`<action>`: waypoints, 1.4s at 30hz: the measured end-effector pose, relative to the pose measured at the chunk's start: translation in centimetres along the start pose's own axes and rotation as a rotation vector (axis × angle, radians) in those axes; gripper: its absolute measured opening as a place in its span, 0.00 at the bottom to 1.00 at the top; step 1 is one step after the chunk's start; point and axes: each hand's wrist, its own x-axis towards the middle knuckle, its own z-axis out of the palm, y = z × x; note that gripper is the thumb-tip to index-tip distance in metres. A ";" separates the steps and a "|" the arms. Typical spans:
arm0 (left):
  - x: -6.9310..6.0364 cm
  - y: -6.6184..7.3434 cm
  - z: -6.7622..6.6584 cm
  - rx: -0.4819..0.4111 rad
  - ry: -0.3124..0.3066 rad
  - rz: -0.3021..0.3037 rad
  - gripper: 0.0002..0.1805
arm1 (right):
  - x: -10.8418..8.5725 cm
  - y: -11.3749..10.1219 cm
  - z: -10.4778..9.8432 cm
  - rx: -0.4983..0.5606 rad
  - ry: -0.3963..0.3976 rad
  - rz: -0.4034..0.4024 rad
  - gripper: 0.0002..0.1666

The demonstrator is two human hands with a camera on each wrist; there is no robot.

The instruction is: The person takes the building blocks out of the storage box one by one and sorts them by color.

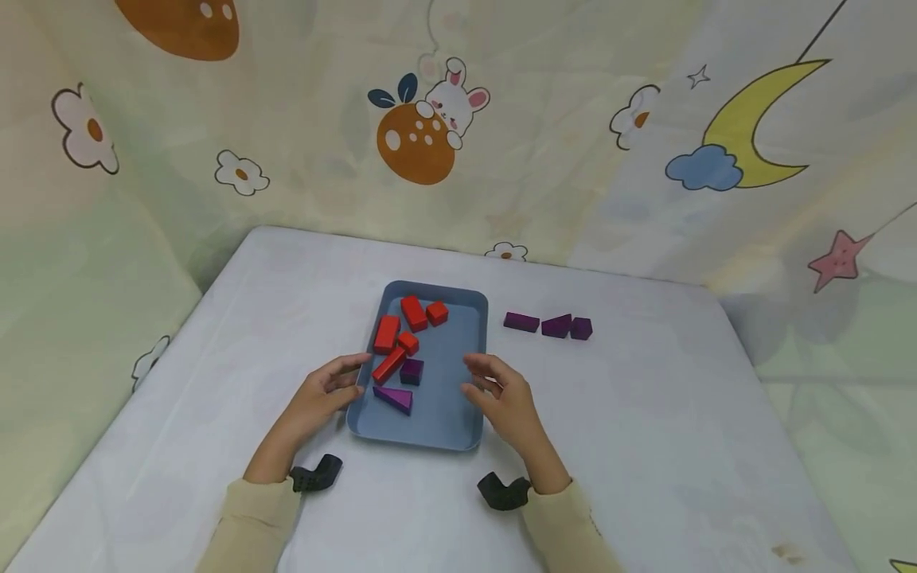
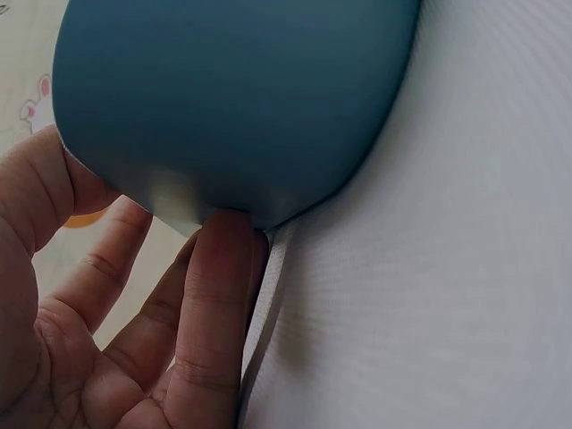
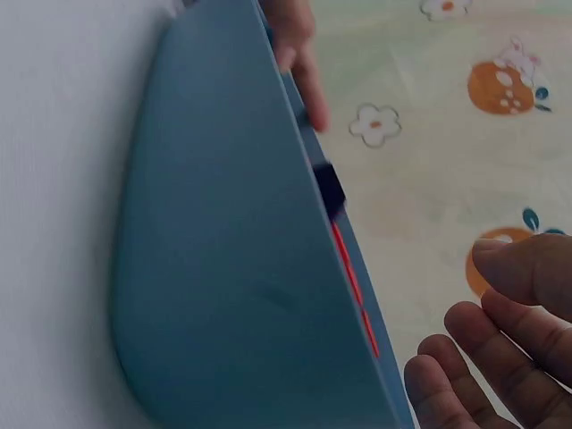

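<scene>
A blue tray (image 1: 444, 426) lies on the table with several red blocks (image 1: 388, 334), a purple cube (image 1: 411, 372) and a purple triangular block (image 1: 394, 399) inside, mostly toward its left side. My left hand (image 1: 322, 390) holds the tray's left edge; in the left wrist view, fingertips (image 2: 219, 237) touch the low outer wall while another digit reaches behind it. Over the tray's right rim is my right hand (image 1: 505, 398), its fingers loosely bent with nothing between them. The right wrist view shows these fingers (image 3: 469, 326) apart from the tray wall.
Right of the tray, a purple rectangular block (image 1: 521, 322), a purple wedge-like block (image 1: 556, 326) and a purple cube (image 1: 582, 329) lie in a row on the white-covered table (image 1: 645, 446). A patterned cloth (image 1: 559, 159) hangs behind the table.
</scene>
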 end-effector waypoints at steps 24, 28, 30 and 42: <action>0.8 0.3 0.4 -0.011 -0.003 0.013 0.30 | 0.7 -0.7 6.7 -0.368 -0.163 -0.022 0.18; 0.6 0.4 0.4 -0.005 -0.001 -0.005 0.30 | 0.6 -0.8 6.0 -0.302 -0.159 -0.017 0.16; 0.5 0.5 0.4 0.000 0.003 -0.015 0.30 | 0.5 -1.0 5.3 -0.243 -0.151 -0.019 0.16; -0.1 0.3 0.1 0.005 0.004 -0.032 0.30 | 0.2 -0.8 -2.6 -0.022 -0.057 -0.087 0.21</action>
